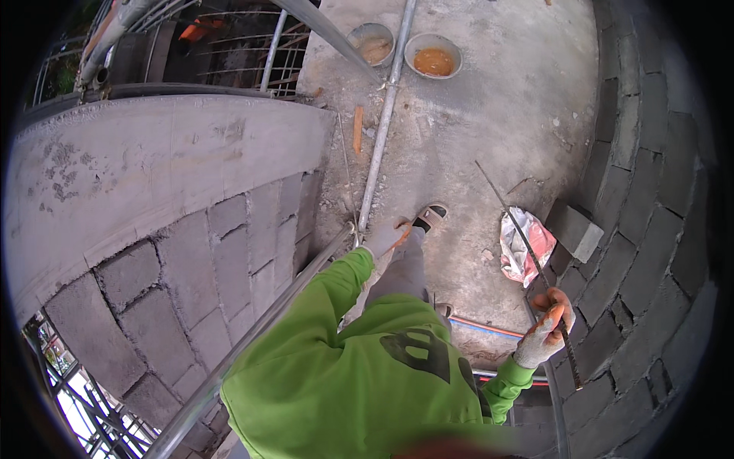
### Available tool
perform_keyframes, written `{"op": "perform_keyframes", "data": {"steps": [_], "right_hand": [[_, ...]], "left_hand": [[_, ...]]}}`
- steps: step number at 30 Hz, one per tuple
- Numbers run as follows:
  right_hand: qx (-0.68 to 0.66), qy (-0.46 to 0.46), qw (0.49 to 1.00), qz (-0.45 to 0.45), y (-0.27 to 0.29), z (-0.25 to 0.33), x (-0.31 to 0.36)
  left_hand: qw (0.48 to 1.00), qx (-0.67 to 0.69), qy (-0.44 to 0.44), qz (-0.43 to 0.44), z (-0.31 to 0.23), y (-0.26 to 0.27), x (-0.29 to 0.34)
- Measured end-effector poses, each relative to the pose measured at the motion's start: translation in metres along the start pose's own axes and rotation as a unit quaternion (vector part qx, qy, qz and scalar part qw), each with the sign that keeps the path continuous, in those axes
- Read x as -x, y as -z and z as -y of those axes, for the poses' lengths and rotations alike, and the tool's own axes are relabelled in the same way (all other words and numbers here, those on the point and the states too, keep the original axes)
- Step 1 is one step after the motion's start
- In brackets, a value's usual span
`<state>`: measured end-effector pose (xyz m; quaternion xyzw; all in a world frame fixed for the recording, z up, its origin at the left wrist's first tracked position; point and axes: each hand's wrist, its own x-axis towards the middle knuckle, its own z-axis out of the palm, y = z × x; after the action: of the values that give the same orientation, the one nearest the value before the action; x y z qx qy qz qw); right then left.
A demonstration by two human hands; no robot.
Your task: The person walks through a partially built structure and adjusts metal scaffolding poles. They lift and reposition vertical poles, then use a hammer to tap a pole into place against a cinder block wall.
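My right hand (549, 327), in a whitish glove with orange fingers, is closed around a thin, dark steel rod (495, 191). The rod slants from the floor side at upper left, past the plastic sack, to its lower end beside the block wall. Close to the joint of the metal scaffold pipes (380, 157) is my left hand (388, 237), gloved too. Its fingers are curled together; what they hold, if anything, is too small to make out. Both arms are in bright green sleeves.
Grey block walls stand at left and right (646, 199). A loose block (573, 231) and a white-red sack (526, 246) lie by the right wall. Two buckets (434, 56), one with orange-brown liquid, stand ahead. A wood strip (358, 130) lies beyond the pipe.
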<state>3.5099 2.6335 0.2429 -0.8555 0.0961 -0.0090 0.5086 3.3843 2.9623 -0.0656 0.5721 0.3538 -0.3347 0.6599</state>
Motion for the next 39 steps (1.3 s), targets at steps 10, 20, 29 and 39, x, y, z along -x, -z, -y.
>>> {"op": "perform_keyframes", "data": {"steps": [10,20,29,39], "right_hand": [[-0.217,-0.081,0.959,-0.162,0.027,-0.064,0.067],[-0.239,-0.127,0.901,-0.338,0.084,-0.133,0.243],[-0.205,-0.239,0.802,-0.507,0.096,-0.124,0.463],[-0.106,-0.264,0.540,-0.792,0.082,-0.080,0.639]], "left_hand": [[0.959,-0.282,-0.012,-0.010,0.016,0.029,0.018],[0.878,-0.462,-0.111,0.060,-0.015,-0.002,0.012],[0.880,-0.447,-0.010,0.161,-0.003,-0.107,0.007],[0.426,-0.755,-0.238,0.438,0.060,-0.284,0.008]]}}
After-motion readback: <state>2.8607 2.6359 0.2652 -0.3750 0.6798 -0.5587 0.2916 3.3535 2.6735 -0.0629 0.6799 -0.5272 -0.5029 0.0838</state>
